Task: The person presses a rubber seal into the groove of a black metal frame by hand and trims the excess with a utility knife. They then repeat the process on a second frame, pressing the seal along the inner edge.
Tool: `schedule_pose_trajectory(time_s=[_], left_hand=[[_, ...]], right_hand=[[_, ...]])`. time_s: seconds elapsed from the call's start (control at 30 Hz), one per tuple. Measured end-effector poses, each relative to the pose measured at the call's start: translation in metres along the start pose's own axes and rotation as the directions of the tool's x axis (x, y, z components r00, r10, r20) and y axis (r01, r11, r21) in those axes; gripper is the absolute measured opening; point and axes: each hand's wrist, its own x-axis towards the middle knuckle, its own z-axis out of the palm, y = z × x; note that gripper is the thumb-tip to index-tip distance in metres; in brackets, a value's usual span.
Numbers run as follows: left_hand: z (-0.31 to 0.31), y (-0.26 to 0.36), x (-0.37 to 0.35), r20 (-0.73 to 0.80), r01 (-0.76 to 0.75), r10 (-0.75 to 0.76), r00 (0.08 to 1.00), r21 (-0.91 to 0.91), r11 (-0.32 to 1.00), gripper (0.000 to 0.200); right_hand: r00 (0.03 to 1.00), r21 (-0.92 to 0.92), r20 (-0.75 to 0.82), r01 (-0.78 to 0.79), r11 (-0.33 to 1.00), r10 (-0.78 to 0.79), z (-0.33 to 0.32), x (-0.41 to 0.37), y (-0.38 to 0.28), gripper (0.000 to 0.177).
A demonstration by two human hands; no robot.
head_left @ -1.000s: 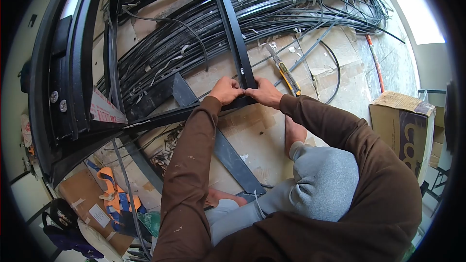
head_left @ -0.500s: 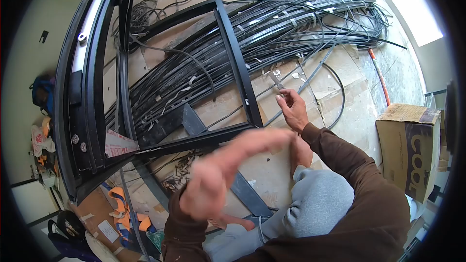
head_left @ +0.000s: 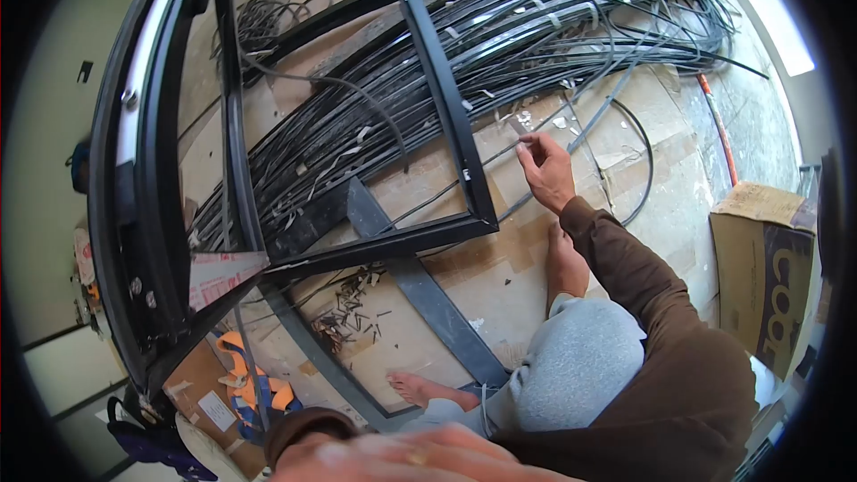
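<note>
The one camera, worn on the person's head, looked forward and steeply down past the knee (head_left: 580, 357) toward the floor (head_left: 754, 116). Its view was wide (the black frame (head_left: 170, 125) bowed at the left, the corners fell dark). The left hand (head_left: 424, 457) loomed nearest, blurred at the near edge; the cable bundle (head_left: 536, 27) spanned the far side.

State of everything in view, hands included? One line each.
Right hand: fingers bent, thumb near fingertips; grip unclear
Left hand: blurred at bottom edge; grip unclear
Black frame: near corner joined
Cable bundle: lying loosely gathered
Red pole: lying on floor
Cardboard box: lettering turned sideways
Orange strap: crumpled
</note>
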Motion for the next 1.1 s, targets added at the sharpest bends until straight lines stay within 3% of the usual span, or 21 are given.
schedule_pose_trajectory(time_s=[0.07, 0.13, 0.2, 0.33, 0.4, 0.47, 0.53, 0.57, 0.6, 0.63, 0.7, 0.73, 0.8, 0.87, 0.9, 0.93, 1.0, 1.07, 1.1], left_hand=[[0.001, -0.002, -0.020, -0.227, 0.034, -0.051, 0.972, -0.078, 0.996, 0.063], [-0.008, 0.029, -0.026, -0.155, 0.367, -0.346, 0.925, 0.133, 0.921, 0.042], [-0.016, 0.051, -0.023, 0.188, 0.395, -0.527, 0.829, 0.470, 0.789, 0.031], [-0.008, 0.115, -0.040, 0.361, 0.234, -0.525, 0.770, 0.606, 0.761, 0.029], [-0.023, 0.161, -0.051, 0.444, 0.110, -0.412, 0.796, 0.563, 0.819, 0.037], [-0.052, 0.213, -0.093, 0.401, 0.070, -0.299, 0.866, 0.495, 0.866, 0.043], [-0.080, 0.253, -0.142, 0.367, 0.011, -0.174, 0.914, 0.405, 0.914, 0.051], [-0.081, 0.254, -0.185, -0.026, 0.066, -0.061, 0.998, 0.438, 0.896, 0.048], [-0.090, 0.247, -0.208, -0.302, 0.198, -0.044, 0.952, 0.503, 0.841, 0.047], [-0.099, 0.239, -0.230, -0.554, 0.348, -0.023, 0.833, 0.490, 0.799, 0.048], [-0.116, 0.207, -0.243, -0.861, 0.795, -0.099, 0.499, 0.409, 0.448, 0.050], [-0.117, 0.179, -0.254, -0.966, 0.947, -0.021, 0.258, 0.249, 0.204, 0.050], [-0.106, 0.131, -0.264, -0.954, 0.952, -0.223, 0.199, 0.242, -0.189, 0.075], [-0.086, 0.085, -0.295, -0.922, 0.957, -0.324, 0.211, 0.262, -0.123, 0.099], [-0.078, 0.065, -0.308, -0.902, 0.951, -0.381, 0.202, 0.273, -0.143, 0.106], [-0.069, 0.048, -0.322, -0.885, 0.946, -0.427, 0.188, 0.279, -0.162, 0.113], [-0.052, 0.019, -0.350, -0.881, 0.986, -0.467, 0.076, 0.135, -0.094, 0.116], [-0.034, 0.005, -0.362, -0.870, 0.985, -0.493, -0.003, 0.083, -0.153, 0.117], [-0.026, 0.000, -0.364, -0.867, 0.964, -0.497, -0.028, 0.108, -0.244, 0.116]], right_hand=[[0.972, -0.064, -0.211, 0.095, 0.993, -0.107, -0.021, 0.027, 0.001, 0.021], [0.934, 0.078, -0.356, 0.014, 0.997, 0.015, -0.045, 0.056, 0.010, 0.020], [0.929, 0.043, -0.366, -0.034, 0.998, 0.048, -0.069, 0.073, 0.017, 0.019], [0.960, -0.145, -0.277, -0.070, 0.987, 0.028, -0.087, 0.071, 0.031, 0.021], [0.988, -0.266, -0.126, -0.119, 0.956, 0.088, -0.083, 0.056, 0.039, 0.027], [0.991, -0.442, 0.043, -0.093, 0.892, 0.124, -0.079, 0.038, 0.046, 0.032], [0.969, -0.566, 0.084, -0.145, 0.811, 0.231, -0.074, 0.017, 0.044, 0.045], [0.962, -0.599, 0.121, -0.128, 0.791, 0.247, -0.072, 0.005, 0.033, 0.050], [0.954, -0.630, 0.150, -0.110, 0.769, 0.260, -0.070, -0.003, 0.021, 0.056], [0.935, -0.671, 0.179, -0.111, 0.733, 0.305, -0.070, -0.009, 0.015, 0.062], [0.934, -0.643, 0.201, -0.103, 0.759, 0.297, -0.071, -0.021, 0.019, 0.059], [0.940, -0.627, 0.185, -0.111, 0.771, 0.286, -0.070, -0.022, 0.027, 0.058], [0.944, -0.587, 0.145, -0.160, 0.794, 0.298, -0.070, -0.025, 0.030, 0.057], [0.944, -0.547, 0.091, -0.220, 0.808, 0.318, -0.070, -0.026, 0.022, 0.057], [0.983, -0.592, 0.020, -0.134, 0.795, 0.181, -0.069, -0.029, 0.030, 0.053], [0.987, -0.564, -0.009, -0.139, 0.814, 0.162, -0.069, -0.029, 0.034, 0.051], [0.991, -0.500, -0.054, -0.131, 0.856, 0.120, -0.072, -0.023, 0.038, 0.047], [0.995, -0.474, -0.085, -0.093, 0.876, 0.059, -0.072, -0.011, 0.039, 0.037], [0.995, -0.462, -0.088, -0.080, 0.883, 0.045, -0.074, -0.006, 0.044, 0.036]])
